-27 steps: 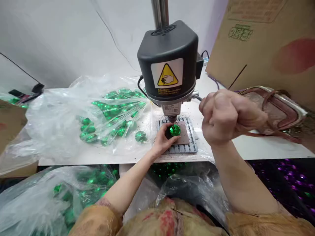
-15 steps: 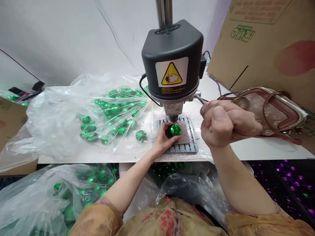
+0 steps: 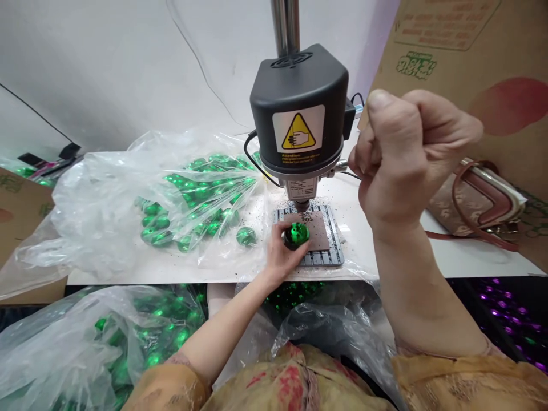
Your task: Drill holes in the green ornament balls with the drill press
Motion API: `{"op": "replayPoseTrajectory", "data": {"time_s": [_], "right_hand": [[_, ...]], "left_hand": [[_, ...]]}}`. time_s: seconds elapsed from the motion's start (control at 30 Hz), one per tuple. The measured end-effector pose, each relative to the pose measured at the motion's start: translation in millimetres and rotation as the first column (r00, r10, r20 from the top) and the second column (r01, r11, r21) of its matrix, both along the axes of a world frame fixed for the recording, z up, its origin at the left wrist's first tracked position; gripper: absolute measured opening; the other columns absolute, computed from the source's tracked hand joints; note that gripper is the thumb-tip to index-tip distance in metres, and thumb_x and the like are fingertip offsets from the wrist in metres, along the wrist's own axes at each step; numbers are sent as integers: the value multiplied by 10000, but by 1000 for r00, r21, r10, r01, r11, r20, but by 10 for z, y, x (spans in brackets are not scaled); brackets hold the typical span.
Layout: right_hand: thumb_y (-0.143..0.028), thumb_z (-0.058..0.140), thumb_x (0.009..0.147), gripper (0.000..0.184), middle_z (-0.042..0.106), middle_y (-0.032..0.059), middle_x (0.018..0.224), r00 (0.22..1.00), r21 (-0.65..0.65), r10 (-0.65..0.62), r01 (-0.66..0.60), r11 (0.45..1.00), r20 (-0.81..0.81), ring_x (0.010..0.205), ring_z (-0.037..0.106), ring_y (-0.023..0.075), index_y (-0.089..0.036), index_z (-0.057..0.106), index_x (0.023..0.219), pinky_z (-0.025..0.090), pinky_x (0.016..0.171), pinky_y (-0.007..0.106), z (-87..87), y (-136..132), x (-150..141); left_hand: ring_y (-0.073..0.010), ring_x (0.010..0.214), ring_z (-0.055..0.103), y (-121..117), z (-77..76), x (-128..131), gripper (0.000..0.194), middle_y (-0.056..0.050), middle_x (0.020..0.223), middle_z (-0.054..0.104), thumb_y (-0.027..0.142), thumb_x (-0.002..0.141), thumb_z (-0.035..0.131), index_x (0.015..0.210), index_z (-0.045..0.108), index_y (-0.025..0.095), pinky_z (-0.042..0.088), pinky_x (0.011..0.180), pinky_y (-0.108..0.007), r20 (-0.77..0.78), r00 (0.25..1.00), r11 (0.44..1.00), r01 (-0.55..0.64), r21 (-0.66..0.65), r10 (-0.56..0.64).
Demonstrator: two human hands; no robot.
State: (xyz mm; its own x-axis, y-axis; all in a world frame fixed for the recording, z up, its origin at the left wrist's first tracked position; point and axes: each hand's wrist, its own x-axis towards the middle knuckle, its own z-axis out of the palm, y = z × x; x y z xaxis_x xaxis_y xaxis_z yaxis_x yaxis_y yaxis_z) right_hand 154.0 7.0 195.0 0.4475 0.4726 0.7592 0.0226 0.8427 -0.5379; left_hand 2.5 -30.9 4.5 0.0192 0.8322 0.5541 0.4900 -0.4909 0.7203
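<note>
My left hand (image 3: 283, 251) is closed around a shiny green faceted ball (image 3: 299, 233), fingers behind and thumb in front. Dark specks lie on the ball, and a dark round piece shows beneath it. It sits just in front of and below the chuck (image 3: 302, 205) of a black bench drill press (image 3: 298, 108), apart from it. Under the ball is a brown board (image 3: 319, 231) on the slotted metal base plate (image 3: 336, 258). My right hand (image 3: 400, 154) is a raised fist beside the drill head, wrapped round the feed lever, whose grip it hides.
A clear plastic bag (image 3: 98, 200) of green balls spreads over the white table's left side; one loose ball (image 3: 245, 236) lies near the base. Another bag (image 3: 64, 342) hangs below the edge. At right are a handbag (image 3: 475, 200) and a cardboard box (image 3: 449, 85). Dark shavings surround the base.
My right hand has risen and come closer to me. My left hand has drawn the green ball slightly left and toward me, out from under the chuck.
</note>
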Motion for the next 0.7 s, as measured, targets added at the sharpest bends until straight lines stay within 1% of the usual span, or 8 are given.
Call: {"op": "replayPoseTrajectory", "data": {"time_s": [0.07,0.13,0.23,0.3,0.4,0.47,0.57,0.7], "right_hand": [[-186,572,864,453,258,-62,470,1000,-8,17,-17,1000,8,448,341,11,-169,275,521,246,467,224,31,10,12],[-214,572,869,458,287,-63,466,1000,-7,18,-18,1000,19,449,361,6,-164,282,519,257,470,219,11,8,20],[-214,564,873,471,305,-69,462,1000,10,9,-9,1000,13,450,383,-17,-145,285,501,259,471,194,-27,0,18],[-207,567,872,484,305,-71,455,1000,27,-3,3,1000,-1,446,385,-25,-133,280,489,244,468,191,-33,-1,12],[-221,566,876,495,322,-72,443,1000,16,-26,26,1000,1,445,386,-25,-124,281,483,240,478,200,-27,1,2],[-231,562,876,493,330,-74,438,1000,15,-30,30,999,-1,440,388,-20,-129,281,484,248,481,206,-26,6,-1],[-247,570,873,470,336,-73,437,1000,30,-19,19,999,-12,419,380,9,-158,305,496,245,456,235,-34,19,4],[-242,605,853,439,343,-60,420,1000,65,0,0,998,-5,390,353,62,-190,342,504,223,420,289,-47,36,22]], "left_hand": [[-218,961,645,-256,-58,-69,486,-88,1037,629,358,767,785,1122,500,191,532,799,-346,-148,989,977,52,206,-22],[-212,891,639,-536,-135,-171,434,-99,989,647,385,789,758,1091,528,172,523,747,-335,-406,907,922,244,302,-108],[-243,905,634,-837,-195,-342,467,-123,981,672,544,815,700,1052,589,158,524,800,-395,-709,684,863,452,225,-174],[-266,983,630,-860,-146,-447,537,-135,1016,677,630,825,647,1074,599,156,524,876,-431,-721,667,855,472,213,-189],[-248,1045,634,-592,69,-601,311,-124,1033,686,400,942,580,1141,576,161,526,930,-419,-619,781,893,335,301,-84],[-246,1125,628,-287,262,-726,272,-126,1104,690,159,956,485,1218,556,168,505,991,-432,-612,789,954,149,260,44],[-266,1155,638,136,521,-964,477,-162,1214,677,4,876,409,1314,542,139,499,1005,-429,-734,678,993,-109,-44,41],[-282,945,708,384,727,-1275,492,-145,1083,737,23,847,441,1288,609,163,532,818,-366,-833,530,895,-281,-347,-156]]}}
